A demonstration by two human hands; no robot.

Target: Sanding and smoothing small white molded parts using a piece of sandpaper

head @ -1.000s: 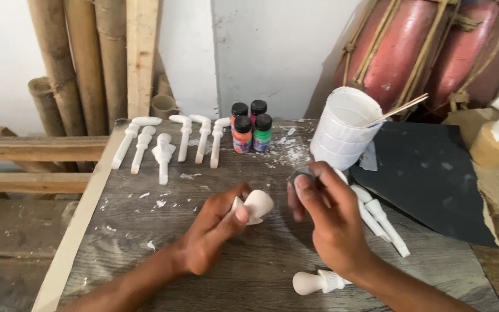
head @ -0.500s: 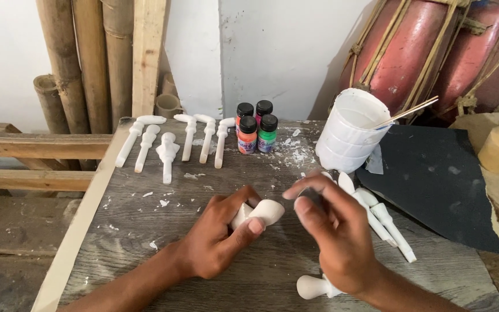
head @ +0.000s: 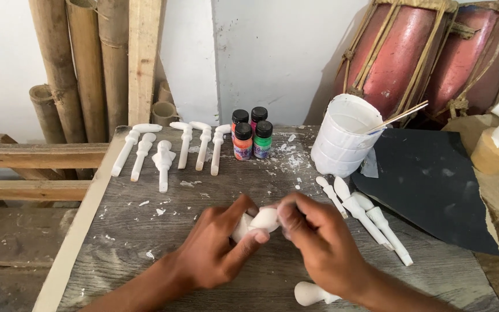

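My left hand (head: 218,248) grips a small rounded white carved piece (head: 264,219) just above the grey wooden table (head: 145,248). From the right, my right hand (head: 324,245) presses its pinched fingertips against the end of that piece. These fingertips are blurred, and a small grey scrap seems held between them. The two hands touch around the piece at the table's front middle.
A row of white carved pieces (head: 166,153) lies at the back left. Several small paint bottles (head: 249,136) stand beside a white cup with a stick (head: 342,144). More white pieces (head: 365,216), a black sheet (head: 434,185), another piece (head: 310,293), red drums (head: 399,52), bamboo poles (head: 82,58).
My right hand has moved left onto the white piece, closing the gap between the hands. My left hand has tipped the piece toward it.
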